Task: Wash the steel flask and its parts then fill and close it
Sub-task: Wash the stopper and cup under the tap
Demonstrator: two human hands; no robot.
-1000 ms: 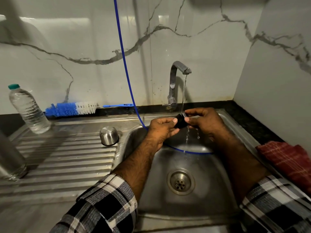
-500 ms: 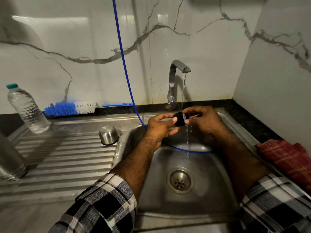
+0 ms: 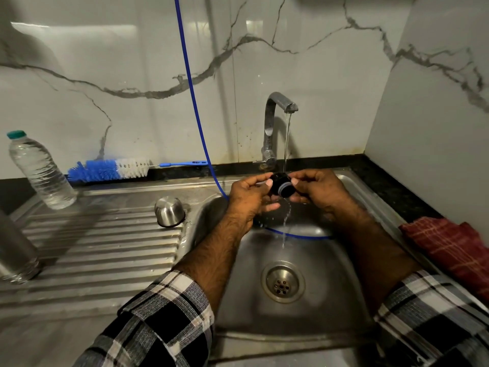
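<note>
steel flask body [image 3: 14,250] upright at the far left edge of the draining board, with an inverted steel cup [image 3: 169,211] nearer the sink basin [image 3: 317,300]. over the basin, the left hand [image 3: 250,198] pinches the left end of the black flask stopper [image 3: 281,185] between curled thumb and fingers, and the right hand [image 3: 321,190] pinches its right end likewise, the stopper lying sideways between both hands. a thin stream from the tap [image 3: 275,120] falls onto the stopper and runs off below it.

Plastic water bottle [image 3: 39,170], red checked cloth [image 3: 449,247], blue hose [image 3: 193,96].
</note>
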